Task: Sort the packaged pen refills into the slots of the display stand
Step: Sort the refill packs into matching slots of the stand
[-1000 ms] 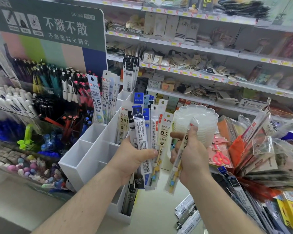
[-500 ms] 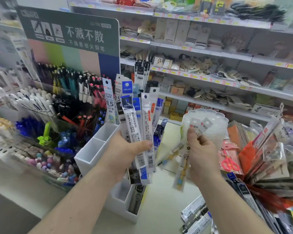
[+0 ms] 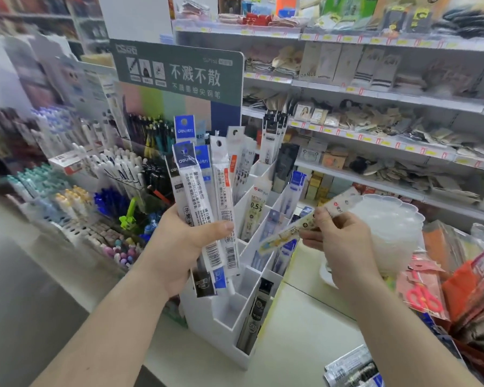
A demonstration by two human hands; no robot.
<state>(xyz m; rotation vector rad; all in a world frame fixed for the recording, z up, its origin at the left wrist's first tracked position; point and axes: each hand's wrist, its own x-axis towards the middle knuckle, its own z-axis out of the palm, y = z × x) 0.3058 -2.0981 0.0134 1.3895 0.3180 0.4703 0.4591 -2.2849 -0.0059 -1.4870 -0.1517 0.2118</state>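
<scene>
head view: stand (image 3: 229, 328) slots open below refills (image 3: 204, 208).

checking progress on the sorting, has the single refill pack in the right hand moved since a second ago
Yes. The single refill pack, pinched by the right hand, hung nearly upright before; now it lies tilted, its lower end swung left toward the white display stand.

Hidden and blurred parts

The left hand (image 3: 179, 248) covers the lower part of its fanned refill packs (image 3: 204, 196); the pen racks (image 3: 67, 169) at far left are motion-blurred; loose packets (image 3: 352, 368) are cut off at the near edge.
</scene>
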